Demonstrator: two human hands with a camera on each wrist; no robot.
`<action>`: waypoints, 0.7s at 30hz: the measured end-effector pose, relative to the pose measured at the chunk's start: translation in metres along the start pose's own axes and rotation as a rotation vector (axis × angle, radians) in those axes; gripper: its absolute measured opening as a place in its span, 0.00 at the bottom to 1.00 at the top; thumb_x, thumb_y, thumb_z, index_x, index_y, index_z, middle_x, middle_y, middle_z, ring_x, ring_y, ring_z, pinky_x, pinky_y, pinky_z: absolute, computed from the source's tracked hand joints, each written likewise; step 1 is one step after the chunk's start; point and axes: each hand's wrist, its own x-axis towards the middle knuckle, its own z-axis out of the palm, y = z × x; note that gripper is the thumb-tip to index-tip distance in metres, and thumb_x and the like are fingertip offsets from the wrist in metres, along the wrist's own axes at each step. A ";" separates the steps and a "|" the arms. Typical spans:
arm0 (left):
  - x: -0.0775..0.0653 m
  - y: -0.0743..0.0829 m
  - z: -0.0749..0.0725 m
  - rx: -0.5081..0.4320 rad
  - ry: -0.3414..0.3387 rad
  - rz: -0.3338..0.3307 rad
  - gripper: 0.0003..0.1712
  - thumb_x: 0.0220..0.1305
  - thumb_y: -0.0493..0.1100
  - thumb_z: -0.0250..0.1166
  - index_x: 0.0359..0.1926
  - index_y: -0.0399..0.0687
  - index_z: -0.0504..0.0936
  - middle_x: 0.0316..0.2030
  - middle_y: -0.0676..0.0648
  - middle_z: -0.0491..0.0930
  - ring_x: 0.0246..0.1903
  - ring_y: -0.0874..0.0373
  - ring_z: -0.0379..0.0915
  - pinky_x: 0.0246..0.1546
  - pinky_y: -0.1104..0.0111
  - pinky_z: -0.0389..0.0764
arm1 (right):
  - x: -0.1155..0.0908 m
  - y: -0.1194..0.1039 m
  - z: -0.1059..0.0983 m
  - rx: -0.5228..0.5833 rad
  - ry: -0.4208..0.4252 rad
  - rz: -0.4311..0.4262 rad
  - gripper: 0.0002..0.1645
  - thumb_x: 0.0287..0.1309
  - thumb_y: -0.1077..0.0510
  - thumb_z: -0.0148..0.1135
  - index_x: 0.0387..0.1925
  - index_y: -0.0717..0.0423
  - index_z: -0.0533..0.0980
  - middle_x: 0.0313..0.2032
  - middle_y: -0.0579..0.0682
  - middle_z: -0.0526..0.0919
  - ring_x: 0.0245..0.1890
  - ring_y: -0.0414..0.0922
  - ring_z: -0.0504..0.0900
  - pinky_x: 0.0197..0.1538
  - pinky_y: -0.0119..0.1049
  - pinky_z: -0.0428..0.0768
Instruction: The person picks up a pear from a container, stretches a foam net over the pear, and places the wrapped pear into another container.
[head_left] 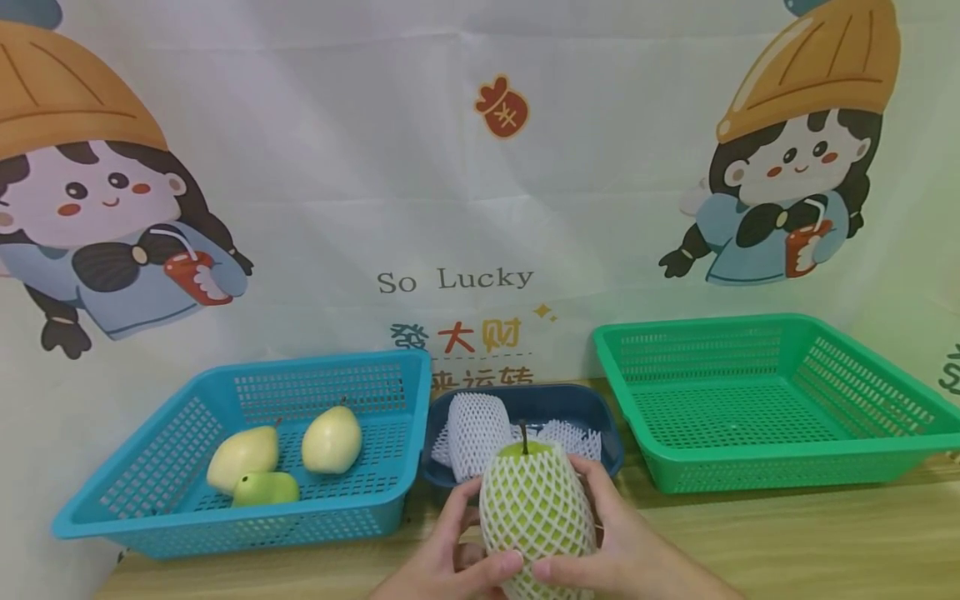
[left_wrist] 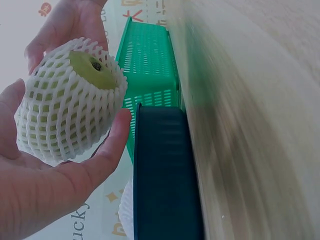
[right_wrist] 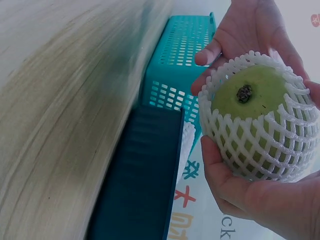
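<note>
A green pear (head_left: 525, 500) in a white foam net sleeve (head_left: 537, 533) is held up between both hands, its stem pointing upward in the head view. My left hand (head_left: 467, 550) grips its left side, thumb across the front. From the right, my right hand (head_left: 611, 542) holds it in the same way. Both wrist views show the pear's bare underside, ringed by the net (left_wrist: 65, 115). Just behind the pear, a dark blue tray (head_left: 551, 404) holds more white foam nets (head_left: 477, 433), partly hidden by the pear and hands.
At left a blue basket (head_left: 247, 523) contains two pale yellow pears (head_left: 332, 439) and a greener pear (head_left: 266, 488). A green basket (head_left: 780, 462) stands at right, with no fruit visible inside. Behind everything hangs a printed cloth (head_left: 360, 167); the table (head_left: 817, 542) has a wood-grain top.
</note>
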 end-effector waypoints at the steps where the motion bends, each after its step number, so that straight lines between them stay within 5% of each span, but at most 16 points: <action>1: 0.000 0.000 0.000 0.016 0.002 0.008 0.42 0.64 0.44 0.59 0.69 0.47 0.42 0.60 0.35 0.59 0.48 0.49 0.76 0.46 0.57 0.79 | 0.000 0.000 -0.001 -0.009 0.002 -0.005 0.58 0.47 0.50 0.69 0.68 0.55 0.42 0.56 0.63 0.63 0.47 0.48 0.72 0.45 0.39 0.76; 12: -0.001 0.007 -0.007 0.275 0.062 0.056 0.42 0.61 0.46 0.62 0.69 0.45 0.49 0.59 0.34 0.64 0.49 0.49 0.75 0.45 0.62 0.79 | -0.003 -0.005 -0.009 -0.016 0.040 -0.112 0.57 0.44 0.55 0.72 0.68 0.54 0.45 0.58 0.61 0.66 0.50 0.49 0.73 0.48 0.40 0.76; 21: -0.003 0.011 -0.012 0.447 0.129 0.121 0.36 0.60 0.44 0.63 0.65 0.44 0.58 0.56 0.35 0.70 0.48 0.46 0.74 0.39 0.69 0.77 | -0.008 -0.016 -0.022 -0.037 0.091 -0.097 0.56 0.44 0.56 0.71 0.68 0.50 0.46 0.58 0.61 0.67 0.50 0.48 0.75 0.48 0.39 0.76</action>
